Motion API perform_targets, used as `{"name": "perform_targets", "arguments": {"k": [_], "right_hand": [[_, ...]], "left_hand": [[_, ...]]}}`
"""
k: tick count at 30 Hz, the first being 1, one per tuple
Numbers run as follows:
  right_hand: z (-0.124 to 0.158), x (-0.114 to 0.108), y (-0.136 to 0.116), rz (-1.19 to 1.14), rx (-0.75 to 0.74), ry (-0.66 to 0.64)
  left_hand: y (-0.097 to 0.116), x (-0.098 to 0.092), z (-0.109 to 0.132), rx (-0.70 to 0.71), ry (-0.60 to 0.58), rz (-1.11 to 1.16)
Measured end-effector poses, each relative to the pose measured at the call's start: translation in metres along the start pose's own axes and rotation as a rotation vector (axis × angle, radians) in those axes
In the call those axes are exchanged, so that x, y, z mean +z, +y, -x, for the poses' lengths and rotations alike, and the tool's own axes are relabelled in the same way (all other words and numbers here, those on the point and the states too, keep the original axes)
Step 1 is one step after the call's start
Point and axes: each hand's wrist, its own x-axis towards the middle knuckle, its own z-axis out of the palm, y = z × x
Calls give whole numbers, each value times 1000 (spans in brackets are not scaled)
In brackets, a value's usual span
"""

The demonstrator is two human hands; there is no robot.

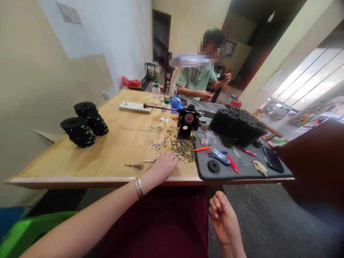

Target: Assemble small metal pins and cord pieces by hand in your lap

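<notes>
My left hand (164, 165) lies palm down on the wooden table near its front edge, its fingers resting loosely apart beside a spread of small dark, gold-striped pieces (184, 148). Smaller multicoloured pieces (160, 144) are scattered just beyond it. Below the table edge, over the floor, my right hand (224, 216) is raised with its fingers curled in. Whatever it holds, if anything, is hidden. A black hand-cranked winding machine (186, 122) with a dial and a long rod stands behind the pieces.
Black foam spools stand stacked at left (77, 132) and massed at right (236, 123). On the grey mat (215, 174) lie pliers (219, 156), a red-handled tool (232, 163) and a phone (272, 159). A lamp (188, 61) and a seated person (197, 82) are opposite.
</notes>
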Motion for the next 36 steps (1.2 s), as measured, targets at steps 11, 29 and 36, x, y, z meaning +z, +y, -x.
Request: {"name": "perform_targets", "arguments": {"k": [11, 29, 36], "right_hand": [[-6, -2, 14, 37, 61, -38], [-10, -1, 41, 210, 91, -129], [-13, -6, 47, 203, 127, -145]], "left_hand": [[-12, -1, -6, -68, 68, 73], [-38, -32, -17, -246, 227, 422], [-75, -60, 27, -402, 226, 363]]}}
